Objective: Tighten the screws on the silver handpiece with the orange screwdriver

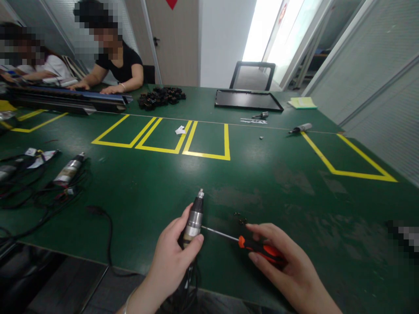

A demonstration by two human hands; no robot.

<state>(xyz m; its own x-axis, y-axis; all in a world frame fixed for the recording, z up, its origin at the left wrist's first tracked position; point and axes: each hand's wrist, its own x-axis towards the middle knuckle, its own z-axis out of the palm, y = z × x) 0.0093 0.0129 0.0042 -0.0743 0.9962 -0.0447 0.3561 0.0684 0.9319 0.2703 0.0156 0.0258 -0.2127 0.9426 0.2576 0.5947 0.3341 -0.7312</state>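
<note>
Gripping the power tool (194, 220) in your left hand (175, 253), you have your fingers wrapped around its barrel and your thumb across the near side. It tilts over the near part of the green table (209, 179), nose pointing away from you, with a dark cord (190, 279) hanging below it at the table's edge. Your right hand (291, 264) pinches the red-and-black handle of a screwdriver (241, 241) between thumb and fingers — its thin shaft points left, and the tip meets the tool's metal barrel (whether it sits in a hole there, you cannot tell).

Just past your right fingertips lie a few small dark bits (241, 219), too small to make out. To your left, another power tool (67, 172) rests among tangled cables (42, 198), and a cable with a plug (108, 226) droops over the near edge. Farther off, yellow tape (227, 141) marks out boxes, with a white scrap (180, 130) on one strip. Beyond that sit a heap of black parts (160, 98) and a flat black frame (248, 100) — and at the far left, two people (119, 65) sit at the table.
</note>
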